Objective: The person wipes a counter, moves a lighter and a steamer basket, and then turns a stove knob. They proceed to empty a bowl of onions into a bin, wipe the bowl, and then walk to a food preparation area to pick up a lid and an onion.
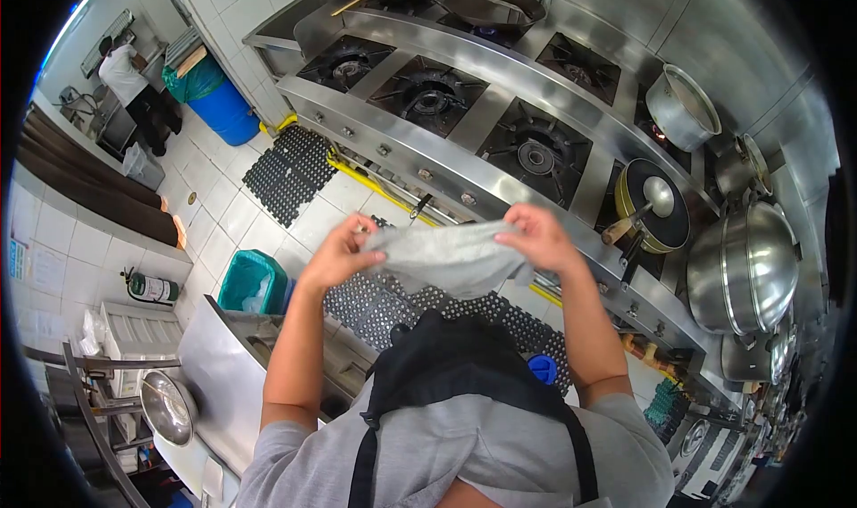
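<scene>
A light grey cloth (pixel 455 256) is stretched between my two hands in front of my black apron (pixel 464 361). My left hand (pixel 344 254) pinches its left end between thumb and fingers. At the opposite end, my right hand (pixel 537 238) grips the cloth the same way. The cloth sags a little along its lower edge. Beyond it stands the steel gas stove (pixel 393 155), apart from both hands. On the stove to the right, a ladle (pixel 659 197) rests in a black frying pan (pixel 656 231).
A tall aluminium pot (pixel 683 106) stands over a lit burner. Large steel bowls (pixel 745 262) are at the right. A teal bin (pixel 253 282) and a steel counter (pixel 219 374) lie to the left. Black rubber mats (pixel 527 325) cover the floor. Another person (pixel 129 79) works far back.
</scene>
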Demonstrator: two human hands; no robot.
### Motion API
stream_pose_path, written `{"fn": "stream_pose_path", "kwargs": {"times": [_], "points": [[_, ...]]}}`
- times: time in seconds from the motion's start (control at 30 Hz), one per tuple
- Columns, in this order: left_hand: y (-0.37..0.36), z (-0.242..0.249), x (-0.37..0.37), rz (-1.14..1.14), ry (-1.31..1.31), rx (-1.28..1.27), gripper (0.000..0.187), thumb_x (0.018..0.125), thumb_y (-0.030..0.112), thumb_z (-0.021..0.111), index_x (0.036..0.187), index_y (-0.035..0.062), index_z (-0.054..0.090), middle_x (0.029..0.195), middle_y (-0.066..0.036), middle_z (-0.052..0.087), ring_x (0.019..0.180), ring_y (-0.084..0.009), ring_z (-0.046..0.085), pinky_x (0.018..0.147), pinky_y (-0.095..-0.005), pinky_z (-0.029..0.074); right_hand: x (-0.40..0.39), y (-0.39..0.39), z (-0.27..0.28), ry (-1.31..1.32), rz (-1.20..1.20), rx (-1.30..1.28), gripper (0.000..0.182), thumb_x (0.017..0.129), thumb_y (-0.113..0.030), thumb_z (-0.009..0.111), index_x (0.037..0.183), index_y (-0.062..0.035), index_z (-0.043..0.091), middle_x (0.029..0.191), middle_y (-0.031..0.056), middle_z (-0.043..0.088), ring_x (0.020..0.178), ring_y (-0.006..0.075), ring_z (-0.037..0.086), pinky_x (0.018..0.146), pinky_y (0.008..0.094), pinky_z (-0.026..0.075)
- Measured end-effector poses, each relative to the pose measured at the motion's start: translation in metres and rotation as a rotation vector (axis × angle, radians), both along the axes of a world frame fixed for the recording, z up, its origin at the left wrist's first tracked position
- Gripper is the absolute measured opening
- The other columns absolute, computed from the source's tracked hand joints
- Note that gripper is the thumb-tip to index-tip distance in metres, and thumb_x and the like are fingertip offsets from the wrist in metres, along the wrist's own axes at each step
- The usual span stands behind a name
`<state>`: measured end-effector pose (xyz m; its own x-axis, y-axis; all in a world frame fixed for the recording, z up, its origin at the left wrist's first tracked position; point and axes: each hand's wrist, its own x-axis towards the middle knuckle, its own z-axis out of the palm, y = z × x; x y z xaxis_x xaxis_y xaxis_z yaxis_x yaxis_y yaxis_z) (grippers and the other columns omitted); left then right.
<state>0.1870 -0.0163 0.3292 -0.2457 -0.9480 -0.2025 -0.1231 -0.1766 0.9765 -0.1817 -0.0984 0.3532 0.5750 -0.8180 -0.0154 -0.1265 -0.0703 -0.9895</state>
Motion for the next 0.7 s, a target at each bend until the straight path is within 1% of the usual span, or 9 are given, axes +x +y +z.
{"fn": "stream_pose_path", "kwargs": {"times": [0.1,0.2,0.27,0.33,0.47,0.57,0.6,0.67,0.7], "points": [[-0.009,0.018,0.002,0.135,0.293,-0.122,0.047,0.089,0.018,0.072,0.128,0.0106,0.048,0.102,-0.006,0.065,0.094,-0.0154,0.064,0.078,-0.0307,0.052,-0.007,-0.017,0.026,-0.567,-0.223,0.129,0.022,0.089,-0.004,0.064,0.11,-0.0071,0.057,0.102,0.0028,0.065,0.089,0.0096,0.061,0.076,0.0252,0.05],[-0.013,-0.026,0.002,0.328,0.732,-0.051,0.066,0.095,0.046,0.059,0.147,0.0125,0.036,0.132,-0.013,0.056,0.12,-0.023,0.056,0.097,-0.0408,0.049,-0.014,-0.03,-0.006,-0.781,-0.282,0.408,0.053,0.1,-0.05,0.044,0.135,-0.0101,0.047,0.135,0.0151,0.053,0.119,0.0275,0.055,0.096,0.0457,0.046],[0.005,-0.056,-0.007,0.337,0.769,0.568,0.082,0.094,0.067,0.041,0.152,0.0108,0.028,0.15,-0.012,0.04,0.135,-0.0275,0.044,0.107,-0.0463,0.042,-0.005,0.004,-0.062,-0.782,-0.274,0.906,0.069,0.1,-0.059,0.032,0.147,-0.0099,0.036,0.147,0.014,0.044,0.132,0.0326,0.045,0.105,0.0529,0.04],[0.027,-0.107,-0.014,0.311,0.802,0.503,0.084,0.093,0.071,0.035,0.15,0.0097,0.031,0.145,-0.008,0.047,0.13,-0.0283,0.049,0.104,-0.0449,0.044,0.011,0.052,-0.104,-0.762,0.084,1.15,0.069,0.1,-0.059,0.032,0.151,-0.0118,0.032,0.15,0.0103,0.042,0.134,0.0308,0.045,0.102,0.0514,0.043],[0.067,-0.117,-0.01,0.273,0.725,0.687,0.074,0.096,0.061,0.046,0.141,0.0024,0.042,0.133,-0.012,0.057,0.114,-0.0256,0.062,0.09,-0.0391,0.054,0.026,0.088,-0.175,-0.521,-0.119,1.002,0.042,0.099,-0.029,0.054,0.127,0.0021,0.055,0.115,0.0143,0.068,0.104,0.0285,0.066,0.093,0.0448,0.051],[0.061,-0.078,-0.017,0.44,0.076,0.652,0.037,0.092,0.037,0.066,0.092,-0.0002,0.065,0.063,0.002,0.057,0.031,-0.0051,0.029,0.028,-0.0268,0.014,0.018,0.075,-0.184,-0.482,-0.227,1.065,0.026,0.095,-0.015,0.057,0.112,0.005,0.061,0.109,0.0157,0.068,0.098,0.0276,0.067,0.088,0.0417,0.054],[0.056,-0.077,-0.012,0.434,0.075,0.65,0.037,0.092,0.037,0.066,0.092,-0.0002,0.065,0.063,0.002,0.057,0.031,-0.0051,0.029,0.028,-0.0268,0.014,0.015,0.069,-0.184,-0.457,-0.243,1.059,0.025,0.095,-0.015,0.057,0.111,0.0045,0.061,0.107,0.0153,0.068,0.097,0.0276,0.068,0.087,0.0419,0.054],[0.047,-0.079,0.003,0.285,-0.248,0.68,0.036,0.092,0.022,0.067,0.111,-0.0083,0.06,0.101,-0.015,0.068,0.082,-0.0186,0.068,0.063,-0.0288,0.056,0.011,0.056,-0.16,-0.461,-0.274,1.031,0.023,0.094,-0.011,0.058,0.11,0.0043,0.061,0.107,0.014,0.068,0.097,0.0263,0.067,0.087,0.0415,0.054],[0.05,-0.085,0.003,0.388,0.005,0.525,0.034,0.09,0.017,0.068,0.114,-0.0067,0.061,0.104,-0.012,0.068,0.089,-0.0179,0.066,0.076,-0.0298,0.054,0.006,0.05,-0.151,-0.477,-0.281,0.876,0.023,0.093,-0.007,0.058,0.113,0.0041,0.061,0.109,0.0135,0.068,0.098,0.0257,0.067,0.087,0.0411,0.054]]}}
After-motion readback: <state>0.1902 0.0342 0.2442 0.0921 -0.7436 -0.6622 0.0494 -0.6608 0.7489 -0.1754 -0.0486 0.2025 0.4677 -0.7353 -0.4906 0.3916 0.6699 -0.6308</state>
